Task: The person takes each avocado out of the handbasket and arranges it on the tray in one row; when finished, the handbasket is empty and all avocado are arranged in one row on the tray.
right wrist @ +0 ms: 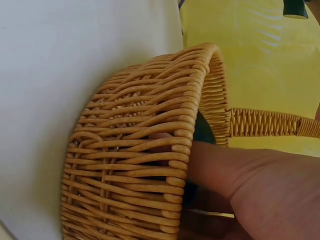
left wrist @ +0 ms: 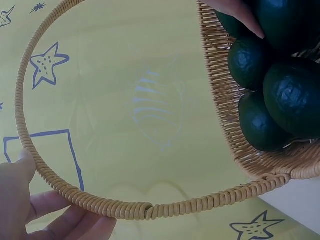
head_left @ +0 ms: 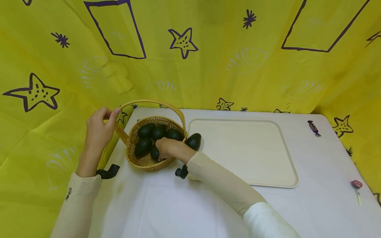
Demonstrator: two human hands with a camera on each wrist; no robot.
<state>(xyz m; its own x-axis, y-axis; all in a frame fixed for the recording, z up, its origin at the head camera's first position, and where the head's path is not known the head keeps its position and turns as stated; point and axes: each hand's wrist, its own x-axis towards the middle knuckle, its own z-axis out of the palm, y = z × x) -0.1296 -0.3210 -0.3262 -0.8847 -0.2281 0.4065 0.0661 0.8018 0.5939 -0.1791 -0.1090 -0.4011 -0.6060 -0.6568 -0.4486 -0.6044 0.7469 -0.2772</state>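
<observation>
A wicker basket (head_left: pixel 148 167) with several dark green avocados (head_left: pixel 143 147) in it stands on the left of the table. My left hand (head_left: pixel 99 130) holds the arched basket handle (left wrist: pixel 95 202) between thumb and fingers at its left side. Over the near rim, my right hand (head_left: pixel 169 148) reaches into the basket and grips an avocado (head_left: pixel 154 153). In the right wrist view the wicker wall hides most of those fingers, and only a bit of dark green shows. Another avocado (head_left: pixel 194 142) lies just outside the basket, at the left edge of a cream tray (head_left: pixel 241 155).
The tray spans the middle of the white-covered table (head_left: pixel 166 201). A wrapped candy (head_left: pixel 314 128) lies at the far right, and a lollipop (head_left: pixel 356 185) nearer the right edge. Yellow patterned cloth (head_left: pixel 208 76) hangs behind and at both sides.
</observation>
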